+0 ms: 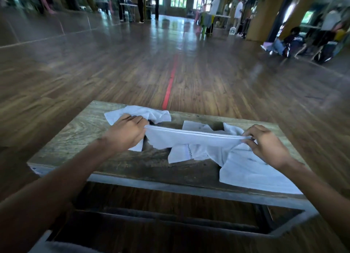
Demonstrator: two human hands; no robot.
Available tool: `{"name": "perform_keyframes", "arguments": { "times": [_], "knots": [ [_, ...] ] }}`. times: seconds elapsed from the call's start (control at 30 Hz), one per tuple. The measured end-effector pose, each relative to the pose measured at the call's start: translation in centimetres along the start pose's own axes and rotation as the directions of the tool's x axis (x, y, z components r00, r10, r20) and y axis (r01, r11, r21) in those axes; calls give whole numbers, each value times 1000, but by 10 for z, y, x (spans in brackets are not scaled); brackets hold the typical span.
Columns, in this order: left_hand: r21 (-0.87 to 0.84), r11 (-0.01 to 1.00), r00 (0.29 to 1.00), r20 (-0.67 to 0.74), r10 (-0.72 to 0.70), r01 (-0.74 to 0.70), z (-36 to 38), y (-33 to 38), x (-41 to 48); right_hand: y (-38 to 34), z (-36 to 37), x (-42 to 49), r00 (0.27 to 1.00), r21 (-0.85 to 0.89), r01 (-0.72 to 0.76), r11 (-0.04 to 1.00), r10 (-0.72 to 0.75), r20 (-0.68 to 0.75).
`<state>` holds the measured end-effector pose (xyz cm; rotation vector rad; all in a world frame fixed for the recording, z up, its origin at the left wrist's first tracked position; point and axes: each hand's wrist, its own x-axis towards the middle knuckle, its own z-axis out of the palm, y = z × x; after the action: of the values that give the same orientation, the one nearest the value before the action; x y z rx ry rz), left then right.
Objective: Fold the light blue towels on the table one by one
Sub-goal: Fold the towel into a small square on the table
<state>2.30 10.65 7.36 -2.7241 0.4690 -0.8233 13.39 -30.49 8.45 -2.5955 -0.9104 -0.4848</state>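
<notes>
Nearest me, the left hand [126, 134] and right hand [265, 144] each pinch one end of a light blue towel [189, 139], stretched over the table's [66, 139] middle. Other towels [255, 173] lie crumpled toward its right edge.

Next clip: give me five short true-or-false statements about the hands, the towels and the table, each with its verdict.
1. The left hand and the right hand grip one held towel between them. True.
2. The held towel lies flat on the table. False: its top edge is lifted and pulled taut between the hands.
3. A crumpled towel lies at the table's far left, beyond the left hand. True.
4. The other towels sit in a neat folded stack. False: they lie loose and rumpled on the table.
5. A red line runs along the floor beyond the table. True.
</notes>
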Motion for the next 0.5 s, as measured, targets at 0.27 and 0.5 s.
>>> {"name": "perform_keyframes", "arguments": {
  "times": [0.27,0.5],
  "knots": [
    [52,973,952,200,-232,226,-127,-57,110,-38,-149,99,997,-95,39,995,-44,-59],
    [-465,808,932,170,-320,362,-199,-76,131,-62,-235,119,976,-20,-97,995,99,192]
  ]
}}
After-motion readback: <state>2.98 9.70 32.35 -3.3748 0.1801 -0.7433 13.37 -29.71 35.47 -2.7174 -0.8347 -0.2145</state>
